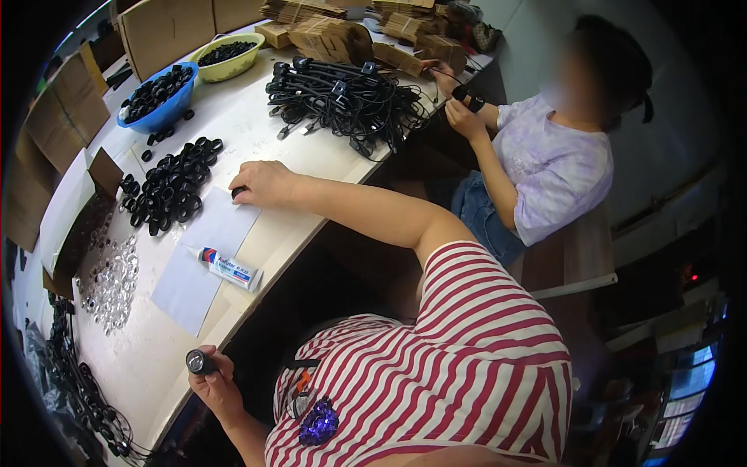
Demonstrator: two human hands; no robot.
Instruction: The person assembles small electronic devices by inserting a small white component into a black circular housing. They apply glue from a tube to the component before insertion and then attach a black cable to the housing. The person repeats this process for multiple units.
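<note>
We see a white table running from the upper centre to the lower left of the frame. At upper right a co-worker holds a black cabled part. Black cables lie heaped at upper centre. A white sheet lies left of centre, beside a pile of black rings and scattered clear pieces. At lower left, beside the table edge, we see the left hand with its fingers clamped around a black cylinder, round end up. Near the sheet's upper end, the right hand pinches a small black piece, partly hidden by the fingers. A tube rests on the sheet.
</note>
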